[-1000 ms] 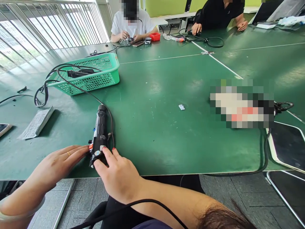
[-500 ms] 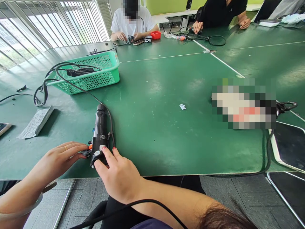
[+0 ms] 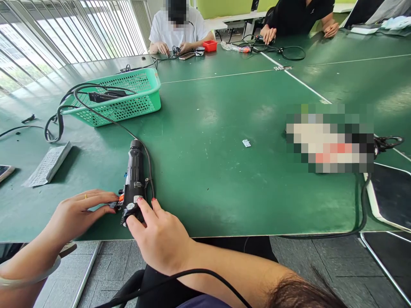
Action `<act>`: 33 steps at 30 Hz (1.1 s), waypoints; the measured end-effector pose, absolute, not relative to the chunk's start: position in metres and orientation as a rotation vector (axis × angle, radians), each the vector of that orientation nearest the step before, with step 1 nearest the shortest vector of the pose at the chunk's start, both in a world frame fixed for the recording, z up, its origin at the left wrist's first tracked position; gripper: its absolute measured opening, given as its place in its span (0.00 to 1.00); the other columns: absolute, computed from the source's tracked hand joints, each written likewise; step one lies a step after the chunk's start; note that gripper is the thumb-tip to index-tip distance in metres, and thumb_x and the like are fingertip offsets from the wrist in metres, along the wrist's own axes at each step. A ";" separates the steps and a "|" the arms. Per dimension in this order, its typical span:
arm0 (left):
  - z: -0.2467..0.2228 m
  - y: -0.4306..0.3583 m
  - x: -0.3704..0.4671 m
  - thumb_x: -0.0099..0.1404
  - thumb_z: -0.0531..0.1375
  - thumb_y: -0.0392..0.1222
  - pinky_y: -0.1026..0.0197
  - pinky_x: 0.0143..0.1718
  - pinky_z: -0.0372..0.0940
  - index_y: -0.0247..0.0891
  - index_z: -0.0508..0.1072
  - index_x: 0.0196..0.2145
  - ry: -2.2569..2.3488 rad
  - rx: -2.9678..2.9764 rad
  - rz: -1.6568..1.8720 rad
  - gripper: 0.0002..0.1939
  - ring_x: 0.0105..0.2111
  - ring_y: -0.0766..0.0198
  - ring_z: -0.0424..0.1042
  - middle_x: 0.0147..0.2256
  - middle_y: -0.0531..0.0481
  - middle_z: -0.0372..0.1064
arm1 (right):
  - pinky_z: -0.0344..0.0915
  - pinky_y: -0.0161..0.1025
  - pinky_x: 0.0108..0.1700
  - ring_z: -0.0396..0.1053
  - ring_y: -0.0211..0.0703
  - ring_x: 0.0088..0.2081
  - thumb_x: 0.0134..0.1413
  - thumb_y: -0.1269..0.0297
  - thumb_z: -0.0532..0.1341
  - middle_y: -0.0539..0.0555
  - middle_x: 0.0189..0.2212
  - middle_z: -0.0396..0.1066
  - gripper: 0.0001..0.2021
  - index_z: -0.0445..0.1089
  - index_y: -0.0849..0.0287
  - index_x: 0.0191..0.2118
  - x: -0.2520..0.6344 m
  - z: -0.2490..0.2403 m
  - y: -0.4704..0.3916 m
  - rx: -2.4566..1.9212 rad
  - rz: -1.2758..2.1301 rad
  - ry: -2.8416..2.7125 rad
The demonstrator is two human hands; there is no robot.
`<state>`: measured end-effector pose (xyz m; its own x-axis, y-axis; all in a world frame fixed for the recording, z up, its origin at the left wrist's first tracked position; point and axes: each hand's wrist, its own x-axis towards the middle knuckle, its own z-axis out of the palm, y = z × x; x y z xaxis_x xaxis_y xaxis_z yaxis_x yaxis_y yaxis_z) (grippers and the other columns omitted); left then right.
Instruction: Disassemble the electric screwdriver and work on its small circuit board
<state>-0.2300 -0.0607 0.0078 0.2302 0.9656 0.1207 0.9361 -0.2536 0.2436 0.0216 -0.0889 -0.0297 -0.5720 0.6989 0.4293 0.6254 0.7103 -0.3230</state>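
A black cylindrical device (image 3: 136,171) with a ribbed barrel and pale labels lies on the green table near its front edge, pointing away from me. My right hand (image 3: 163,239) is closed around its near end, thumb and fingers pressing on it. Along the device's right side runs a black cable (image 3: 149,164), close to my right fingertips. At the left side, my left hand (image 3: 80,211) pinches a small dark part beside an orange piece (image 3: 121,198). My fingers partly hide that small part, and its kind is unclear.
Behind the device stands a green basket (image 3: 150,102) with black items and cables. A printed paper packet (image 3: 51,164) lies left, a small white label (image 3: 246,143) mid-table. A tablet-like device (image 3: 390,194) rests right. Two people sit across the table (image 3: 208,188).
My left wrist has shifted slightly, while its fingers stay at the side of the device. My right hand and the device look unmoved.
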 end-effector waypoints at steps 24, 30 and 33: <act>0.018 -0.088 -0.189 0.60 0.57 0.56 0.48 0.51 0.70 0.40 0.71 0.41 2.131 1.546 0.607 0.19 0.50 0.50 0.75 0.51 0.43 0.74 | 0.76 0.41 0.42 0.71 0.53 0.55 0.68 0.65 0.47 0.61 0.61 0.64 0.16 0.70 0.55 0.50 0.023 -0.029 -0.090 -1.010 0.224 -2.366; 0.000 -0.102 -0.186 0.66 0.52 0.52 0.51 0.45 0.72 0.47 0.70 0.46 2.162 2.057 0.256 0.15 0.47 0.50 0.77 0.55 0.50 0.71 | 0.75 0.42 0.45 0.70 0.53 0.55 0.66 0.68 0.47 0.59 0.61 0.64 0.16 0.71 0.56 0.49 0.030 -0.025 -0.090 -1.029 0.267 -2.364; -0.006 -0.102 -0.174 0.67 0.51 0.50 0.54 0.46 0.72 0.46 0.70 0.47 2.038 2.213 0.222 0.15 0.48 0.51 0.76 0.56 0.49 0.69 | 0.74 0.43 0.47 0.70 0.54 0.55 0.66 0.68 0.47 0.59 0.60 0.65 0.17 0.72 0.56 0.49 0.041 -0.021 -0.087 -1.061 0.330 -2.374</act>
<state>-0.1744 -0.1021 -0.0060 0.0799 0.9965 0.0235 0.9782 -0.0829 0.1903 0.0411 -0.0867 -0.0208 -0.5612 0.7475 0.3554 0.6224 0.6642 -0.4141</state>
